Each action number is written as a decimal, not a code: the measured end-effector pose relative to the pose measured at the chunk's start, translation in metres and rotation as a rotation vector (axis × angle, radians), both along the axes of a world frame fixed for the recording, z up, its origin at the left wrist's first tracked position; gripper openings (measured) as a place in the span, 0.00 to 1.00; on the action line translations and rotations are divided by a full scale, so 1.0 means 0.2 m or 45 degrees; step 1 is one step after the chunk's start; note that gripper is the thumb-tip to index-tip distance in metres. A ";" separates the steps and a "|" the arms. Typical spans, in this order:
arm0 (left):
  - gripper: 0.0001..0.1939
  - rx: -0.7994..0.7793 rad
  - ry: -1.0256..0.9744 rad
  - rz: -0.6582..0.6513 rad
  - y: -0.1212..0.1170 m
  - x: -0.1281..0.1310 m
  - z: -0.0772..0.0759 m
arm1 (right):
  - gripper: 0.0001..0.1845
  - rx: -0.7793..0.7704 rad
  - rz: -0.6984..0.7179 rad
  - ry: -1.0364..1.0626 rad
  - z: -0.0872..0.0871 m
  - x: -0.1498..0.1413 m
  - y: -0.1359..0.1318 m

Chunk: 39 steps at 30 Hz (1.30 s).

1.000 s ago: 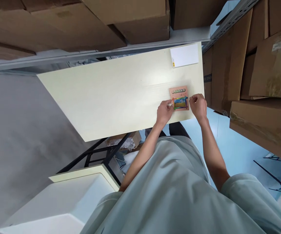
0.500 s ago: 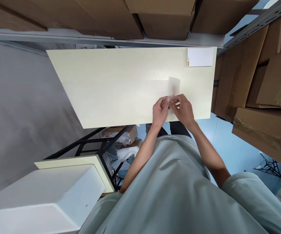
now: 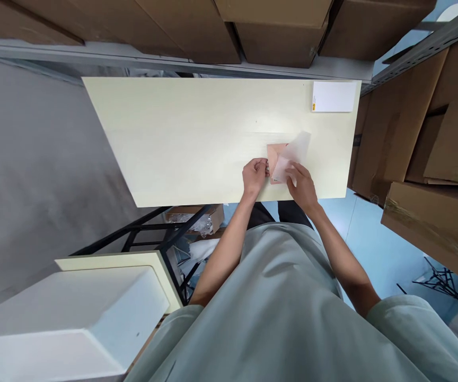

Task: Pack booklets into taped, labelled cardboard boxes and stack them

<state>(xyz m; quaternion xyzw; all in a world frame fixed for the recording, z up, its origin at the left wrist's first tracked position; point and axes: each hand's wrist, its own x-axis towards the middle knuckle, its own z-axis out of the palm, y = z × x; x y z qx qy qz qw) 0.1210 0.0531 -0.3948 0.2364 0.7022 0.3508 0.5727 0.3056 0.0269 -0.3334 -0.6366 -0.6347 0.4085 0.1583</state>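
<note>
On the cream tabletop point(image 3: 189, 143), a flat salmon-pink packet point(image 3: 272, 151) with small dark print lies just in front of my hands. Across its right part slants a thin translucent white sheet point(image 3: 298, 149), partly covering it. My left hand point(image 3: 254, 178) has curled fingers pinched at the packet's left edge. Thumb and fingers of my right hand point(image 3: 302, 185) are closed on the lower end of the translucent sheet, over the packet's right side. A white flat box point(image 3: 333, 97) with a small yellow mark sits at the table's far right corner.
Cardboard boxes point(image 3: 276, 42) line a metal shelf beyond the table, and more boxes point(image 3: 431, 233) are stacked at the right. A white foam box point(image 3: 70, 318) stands at lower left near a black metal frame point(image 3: 169, 239). A grey wall point(image 3: 46, 159) is at the left.
The pink packet now shows on the table beneath the translucent sheet. My hands have moved apart, and the sheet has tilted over to the right with my right hand.
</note>
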 end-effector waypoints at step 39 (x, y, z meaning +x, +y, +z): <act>0.13 0.009 0.863 -0.523 0.07 0.03 0.21 | 0.38 0.188 0.416 -0.428 -0.25 -0.16 0.16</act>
